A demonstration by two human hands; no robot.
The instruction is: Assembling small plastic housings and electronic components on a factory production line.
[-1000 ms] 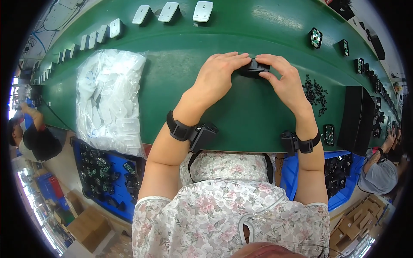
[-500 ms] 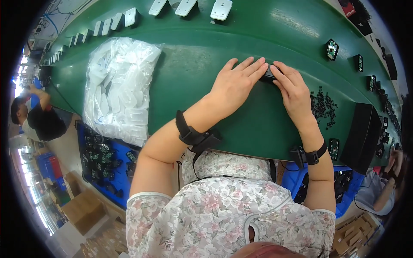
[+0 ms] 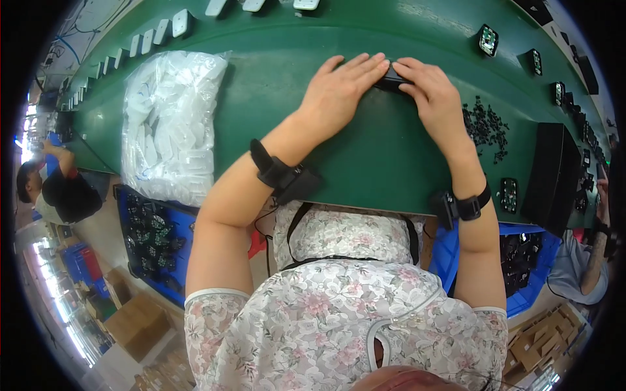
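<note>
A small black plastic casing lies between my two hands on the green table, its long dark side partly showing. My left hand rests its outstretched fingers over the casing's left part, fingertips pressed on top. My right hand has its fingers bent around the right end, thumb against the near side. The fingers cover much of the casing. To the right of my right hand lies a loose heap of small black parts.
At left lies a clear bag of whitish plastic pieces. White covers line the far edge. Circuit boards in black housings line the right, near a black box. Blue bins sit below. Other people are at both sides.
The whole view has shifted, so table and hands appear higher in the picture. Both hands stay on the casing, and more of its long side shows now.
</note>
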